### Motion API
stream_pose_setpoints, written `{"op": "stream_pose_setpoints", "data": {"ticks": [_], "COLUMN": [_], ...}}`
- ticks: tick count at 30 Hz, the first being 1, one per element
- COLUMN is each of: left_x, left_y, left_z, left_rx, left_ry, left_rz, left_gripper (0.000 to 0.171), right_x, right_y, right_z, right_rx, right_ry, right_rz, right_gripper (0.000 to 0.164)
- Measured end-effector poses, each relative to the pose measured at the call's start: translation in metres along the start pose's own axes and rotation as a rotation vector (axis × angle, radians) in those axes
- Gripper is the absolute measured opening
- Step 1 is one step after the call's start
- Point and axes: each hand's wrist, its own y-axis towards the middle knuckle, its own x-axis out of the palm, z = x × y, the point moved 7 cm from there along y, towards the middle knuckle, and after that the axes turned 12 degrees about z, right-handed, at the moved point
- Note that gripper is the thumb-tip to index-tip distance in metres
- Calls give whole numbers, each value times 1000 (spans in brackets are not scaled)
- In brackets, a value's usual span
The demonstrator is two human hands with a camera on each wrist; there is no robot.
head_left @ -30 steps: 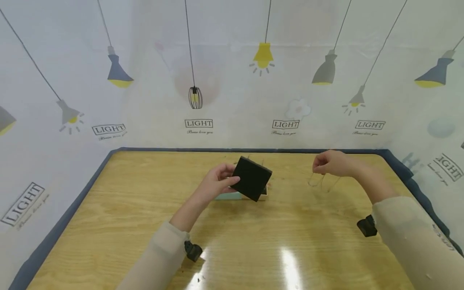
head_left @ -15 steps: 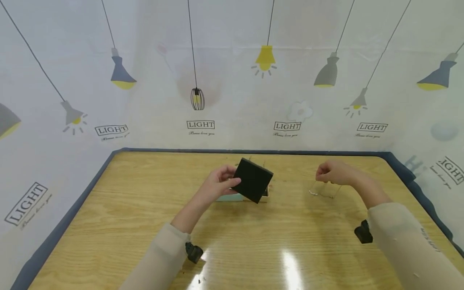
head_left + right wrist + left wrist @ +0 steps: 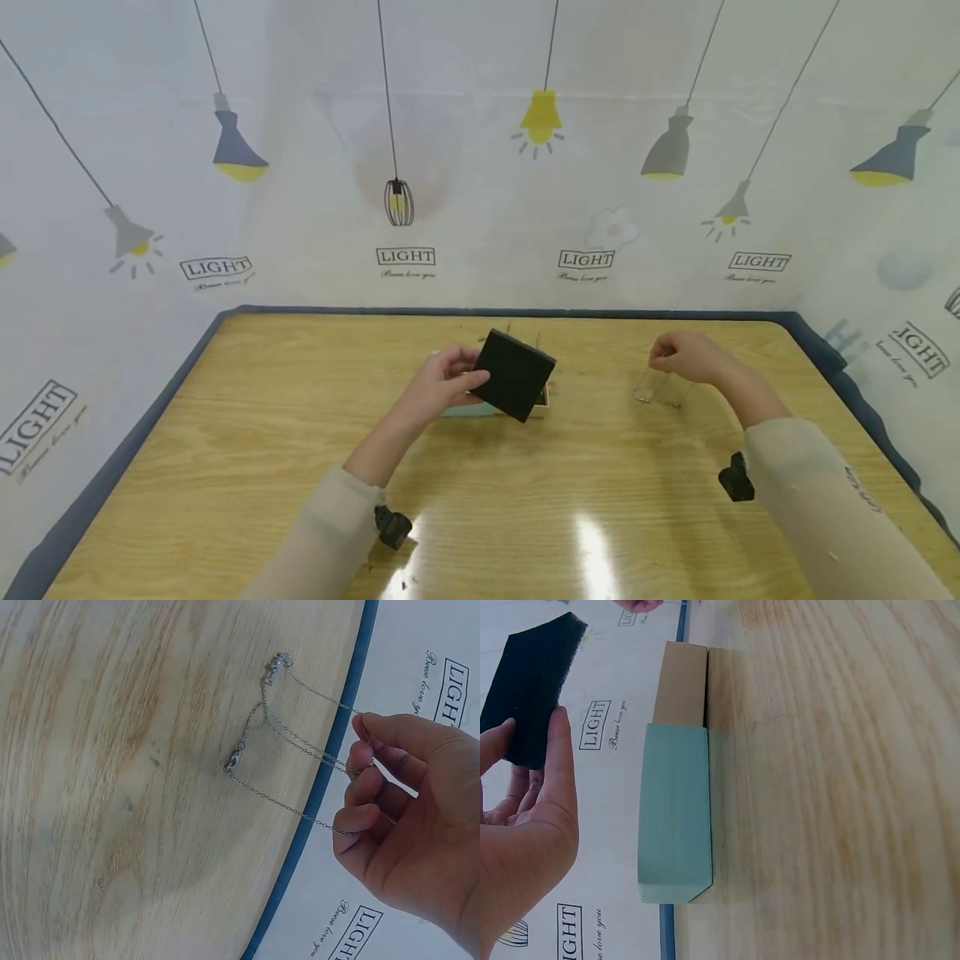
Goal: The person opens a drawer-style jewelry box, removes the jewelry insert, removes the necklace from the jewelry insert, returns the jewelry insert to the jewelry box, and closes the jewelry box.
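My left hand (image 3: 442,383) holds a thin black square foam pad (image 3: 513,375) between thumb and fingers, tilted above a small box. The box has a pale green sleeve (image 3: 675,810) and a brown inner tray (image 3: 681,682) slid partly out of it; in the head view the pad hides much of it. To the right, my right hand (image 3: 412,817) pinches a fine silver chain necklace (image 3: 277,799). Its loops hang from the fingers, with sparkling beaded parts lowest. Whether these touch the table, I cannot tell.
The wooden table (image 3: 300,467) has a dark blue edge strip (image 3: 360,310) along the back, against a wall sheet printed with lamps. A few thin dark things, too small to tell, show behind the pad. Small dark specks lie near the front.
My right hand has sunk slightly, and the necklace loops hang a little lower and more spread. The left hand keeps the pad in nearly the same place; the head view has shifted slightly.
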Motion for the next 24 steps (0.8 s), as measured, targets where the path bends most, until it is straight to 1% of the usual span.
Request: {"op": "stream_pose_setpoints", "data": {"ticks": [6,14,24], "left_x": [0,1,-4], "left_y": [0,0,-1], "left_z": [-2,0,-3], "left_rx": [8,18,10], "left_ry": [-2,-13,-15], "left_rz": [1,3,6], "left_gripper": [28,27,23], "right_x": [1,5,10], "right_y": [5,12,20], "right_z": [4,11,16], "right_rx": [6,43,43], "right_ry": [-23,-71,-102], "right_rz": [23,6,36], "right_gripper": [18,17,16]}}
